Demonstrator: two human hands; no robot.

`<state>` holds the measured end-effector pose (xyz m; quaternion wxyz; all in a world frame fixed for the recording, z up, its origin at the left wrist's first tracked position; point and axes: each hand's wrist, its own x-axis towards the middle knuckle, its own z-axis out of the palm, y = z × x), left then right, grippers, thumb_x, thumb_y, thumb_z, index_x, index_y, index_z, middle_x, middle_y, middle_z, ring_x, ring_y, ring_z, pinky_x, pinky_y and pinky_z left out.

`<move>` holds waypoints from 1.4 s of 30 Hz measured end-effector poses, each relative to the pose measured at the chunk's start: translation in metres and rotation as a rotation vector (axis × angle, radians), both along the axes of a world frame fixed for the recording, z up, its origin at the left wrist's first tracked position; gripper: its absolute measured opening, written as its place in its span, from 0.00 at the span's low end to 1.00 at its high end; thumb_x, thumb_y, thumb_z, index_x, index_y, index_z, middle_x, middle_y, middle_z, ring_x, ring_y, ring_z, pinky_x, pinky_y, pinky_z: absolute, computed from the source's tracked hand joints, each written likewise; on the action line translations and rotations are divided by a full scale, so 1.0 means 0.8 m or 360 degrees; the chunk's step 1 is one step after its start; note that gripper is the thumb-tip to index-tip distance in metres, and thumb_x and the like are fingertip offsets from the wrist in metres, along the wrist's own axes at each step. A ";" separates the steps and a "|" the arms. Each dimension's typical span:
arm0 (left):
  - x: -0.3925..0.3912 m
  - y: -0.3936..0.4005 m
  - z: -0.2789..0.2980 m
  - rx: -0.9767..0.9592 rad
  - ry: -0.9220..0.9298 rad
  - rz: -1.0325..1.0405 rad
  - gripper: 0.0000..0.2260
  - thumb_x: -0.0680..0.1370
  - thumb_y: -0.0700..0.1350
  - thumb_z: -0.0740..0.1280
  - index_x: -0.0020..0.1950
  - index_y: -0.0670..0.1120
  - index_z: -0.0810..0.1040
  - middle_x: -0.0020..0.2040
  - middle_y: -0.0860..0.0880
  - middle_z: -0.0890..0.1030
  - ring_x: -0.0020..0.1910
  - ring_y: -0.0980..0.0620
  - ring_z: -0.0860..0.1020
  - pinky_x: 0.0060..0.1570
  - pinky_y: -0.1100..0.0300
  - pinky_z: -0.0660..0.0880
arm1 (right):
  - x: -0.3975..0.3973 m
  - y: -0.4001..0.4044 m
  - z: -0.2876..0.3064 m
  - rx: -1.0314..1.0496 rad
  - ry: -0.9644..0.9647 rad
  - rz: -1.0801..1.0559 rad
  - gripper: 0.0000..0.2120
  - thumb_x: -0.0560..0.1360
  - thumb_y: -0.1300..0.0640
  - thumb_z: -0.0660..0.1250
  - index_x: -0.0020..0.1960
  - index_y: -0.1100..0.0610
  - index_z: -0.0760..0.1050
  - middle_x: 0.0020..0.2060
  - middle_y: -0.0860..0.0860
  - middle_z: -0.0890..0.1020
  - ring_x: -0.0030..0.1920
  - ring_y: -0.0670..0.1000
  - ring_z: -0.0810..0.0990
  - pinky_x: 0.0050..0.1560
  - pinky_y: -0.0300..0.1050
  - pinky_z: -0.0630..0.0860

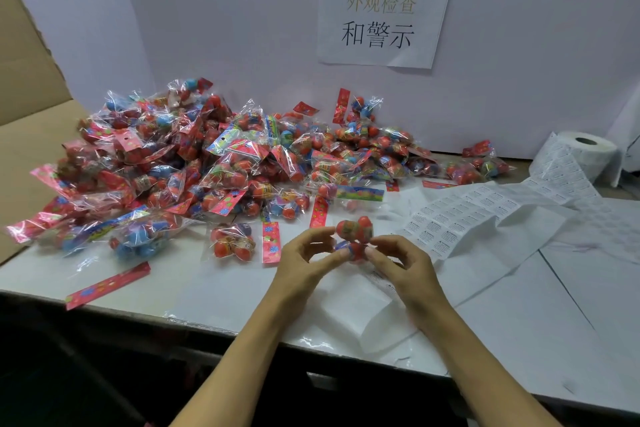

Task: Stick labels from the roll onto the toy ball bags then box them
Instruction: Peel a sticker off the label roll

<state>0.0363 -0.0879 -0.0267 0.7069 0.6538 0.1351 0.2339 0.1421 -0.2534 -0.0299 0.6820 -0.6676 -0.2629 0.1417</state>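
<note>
**Both hands pinch one bag of toy balls above the table**

While the big heap of bagged toy balls [194, 163] sprawls across the far left of the white table [519, 329], the person holds a single bag of balls [354, 236] between both hands near the table's middle. The left hand [304, 260] grips the bag's left side with thumb and forefinger closed on it, the other fingers curled above. The right hand [398, 260] pinches the right side in the same way, fingertips pressed to the plastic. Red and blue balls show through the clear wrap, lifted just off the surface.

The label roll [585, 149] stands at the far right by the wall, and its unrolled strip of labels [460, 215] trails leftward to end near the hands. One separate bag [233, 243] lies just left of the left hand, with a loose red header card [107, 284] near the table's front edge. A paper sign [384, 14] with printed characters hangs on the wall [225, 10] behind. A cardboard box flap [27, 87] rises at the far left.
</note>
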 end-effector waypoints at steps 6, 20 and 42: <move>-0.003 -0.004 0.003 0.0150 0.0005 -0.0168 0.16 0.71 0.60 0.75 0.56 0.57 0.87 0.57 0.53 0.80 0.60 0.51 0.81 0.63 0.49 0.79 | -0.003 -0.001 0.007 0.0047 0.0045 0.0155 0.23 0.67 0.52 0.80 0.61 0.53 0.81 0.57 0.49 0.85 0.61 0.50 0.82 0.60 0.48 0.79; -0.009 -0.008 0.010 0.0007 -0.0029 -0.0179 0.20 0.79 0.35 0.72 0.66 0.54 0.82 0.61 0.49 0.85 0.63 0.51 0.82 0.57 0.56 0.80 | 0.005 0.001 0.006 0.0221 0.0456 0.0125 0.18 0.70 0.60 0.62 0.55 0.51 0.83 0.52 0.59 0.86 0.52 0.60 0.86 0.47 0.46 0.82; -0.006 -0.011 0.011 0.0116 0.0106 -0.0037 0.21 0.69 0.52 0.74 0.63 0.58 0.80 0.63 0.54 0.80 0.61 0.57 0.78 0.53 0.61 0.77 | 0.000 -0.003 0.004 0.0221 0.0265 0.0063 0.19 0.73 0.62 0.74 0.63 0.57 0.76 0.57 0.53 0.85 0.59 0.55 0.84 0.59 0.50 0.80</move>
